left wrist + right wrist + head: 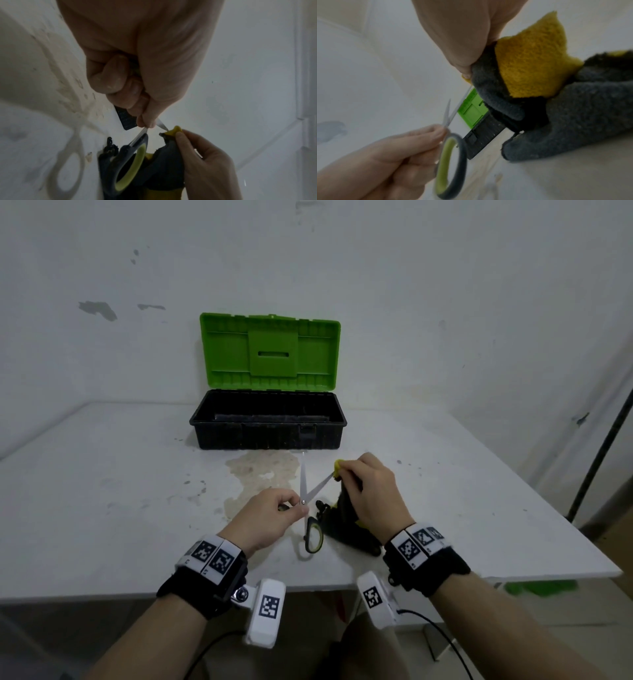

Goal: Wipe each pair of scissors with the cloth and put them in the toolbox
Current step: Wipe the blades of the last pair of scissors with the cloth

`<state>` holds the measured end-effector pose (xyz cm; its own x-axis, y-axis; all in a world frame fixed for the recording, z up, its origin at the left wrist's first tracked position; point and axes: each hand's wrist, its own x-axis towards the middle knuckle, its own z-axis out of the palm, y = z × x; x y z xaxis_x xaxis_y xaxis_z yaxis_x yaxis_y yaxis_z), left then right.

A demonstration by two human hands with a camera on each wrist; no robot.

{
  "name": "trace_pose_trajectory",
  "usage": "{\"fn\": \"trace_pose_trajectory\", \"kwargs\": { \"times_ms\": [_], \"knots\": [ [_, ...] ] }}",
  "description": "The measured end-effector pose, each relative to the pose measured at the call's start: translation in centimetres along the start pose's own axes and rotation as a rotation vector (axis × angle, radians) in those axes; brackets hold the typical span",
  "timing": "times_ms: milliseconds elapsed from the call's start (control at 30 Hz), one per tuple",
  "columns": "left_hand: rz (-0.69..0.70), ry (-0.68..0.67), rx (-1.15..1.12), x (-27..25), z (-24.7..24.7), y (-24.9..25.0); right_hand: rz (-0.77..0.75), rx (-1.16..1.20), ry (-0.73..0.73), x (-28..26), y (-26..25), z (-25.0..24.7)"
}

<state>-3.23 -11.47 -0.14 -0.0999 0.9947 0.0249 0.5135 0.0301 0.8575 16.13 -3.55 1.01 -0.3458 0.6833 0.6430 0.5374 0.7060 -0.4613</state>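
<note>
Shiny metal scissors (pixel 307 494) blades, fuzzy cloth (pixel 539 70), ribbed plastic toolbox (pixel 267 422), matt, stained, seemingly painted worktop (pixel 120 491).

Both forearms are bare, with no sleeves. Each wrist wears a wide black strap (pixel 202 590) topped by a white band (pixel 214 556) printed with square black-and-white markers. A white camera block (pixel 265 613) with its own marker hangs from each strap on a metal screw joint (pixel 241 594). A thin black cable (pixel 442 635) trails from each block.
</note>
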Motion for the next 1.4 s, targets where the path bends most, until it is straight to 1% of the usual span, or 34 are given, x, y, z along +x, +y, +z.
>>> {"fn": "trace_pose_trajectory", "kwargs": {
  "times_ms": [33, 100, 167, 233, 367, 400, 467, 500, 600, 667, 767, 900, 967, 1033, 1067, 1133, 1167, 1233, 1300, 1367, 1400],
  "knots": [
    [0.002, 0.01, 0.007, 0.1, 0.0, 0.0, -0.057, 0.0, -0.02, -0.4, -0.7, 0.2],
    [0.017, 0.009, 0.028, 0.2, 0.0, 0.1, -0.178, -0.019, -0.136, -1.5, -1.8, 1.0],
    [0.053, -0.003, 0.072, 0.2, -0.1, 0.3, -0.229, -0.063, -0.241, -2.3, -2.0, 1.9],
    [0.079, 0.009, 0.129, 0.1, -0.2, 0.4, -0.192, -0.09, -0.229, -2.1, -1.3, 2.1],
    [0.076, 0.05, 0.249, -0.1, -0.6, 0.2, 0.019, -0.088, -0.103, -0.2, 0.2, 1.0],
    [0.076, 0.058, 0.266, -0.1, -0.6, 0.2, 0.049, -0.086, -0.083, 0.2, 0.2, 0.7],
    [0.081, 0.078, 0.299, 0.0, -0.7, 0.4, 0.014, -0.079, -0.069, 0.3, -0.6, 0.4],
    [0.085, 0.086, 0.318, 0.0, -0.7, 0.5, -0.031, -0.081, -0.096, 0.0, -1.4, 0.5],
    [0.098, 0.085, 0.373, 0.1, -0.7, 1.0, -0.115, -0.147, -0.251, -1.2, -2.7, 1.4],
    [0.109, 0.076, 0.41, 0.0, -0.7, 1.2, -0.111, -0.207, -0.301, -1.5, -2.4, 1.9],
    [0.127, 0.085, 0.427, -0.2, -0.7, 1.0, -0.081, -0.201, -0.282, -1.0, -1.5, 1.6],
    [0.088, 0.034, 0.36, -0.2, -0.9, 0.3, 0.075, -0.202, -0.222, 0.2, 0.5, 0.6],
    [0.021, -0.015, 0.196, -0.1, -0.9, -0.2, 0.103, -0.154, -0.15, 0.5, 0.5, 0.0],
    [-0.073, -0.063, -0.036, -0.1, -0.9, -0.2, 0.02, -0.087, -0.089, 0.1, -0.7, -0.3],
    [-0.112, -0.082, -0.129, -0.1, -0.9, -0.1, -0.047, -0.074, -0.099, -0.4, -1.4, -0.3],
    [-0.143, -0.106, -0.21, 0.1, -0.9, 0.1, -0.173, -0.087, -0.182, -1.5, -2.5, 0.5],
    [-0.145, -0.115, -0.211, 0.1, -0.9, 0.2, -0.203, -0.103, -0.23, -2.0, -2.7, 1.0],
    [-0.139, -0.13, -0.201, 0.1, -0.9, 0.4, -0.23, -0.13, -0.27, -2.4, -2.4, 1.8],
    [-0.133, -0.136, -0.218, 0.1, -0.9, 0.5, -0.231, -0.13, -0.252, -2.2, -1.7, 2.0],
    [-0.133, -0.131, -0.235, 0.0, -1.0, 0.4, -0.192, -0.115, -0.212, -1.7, -0.8, 1.8],
    [-0.131, -0.134, -0.233, 0.0, -1.0, 0.3, -0.145, -0.101, -0.176, -1.3, -0.4, 1.7]
  ]
}}
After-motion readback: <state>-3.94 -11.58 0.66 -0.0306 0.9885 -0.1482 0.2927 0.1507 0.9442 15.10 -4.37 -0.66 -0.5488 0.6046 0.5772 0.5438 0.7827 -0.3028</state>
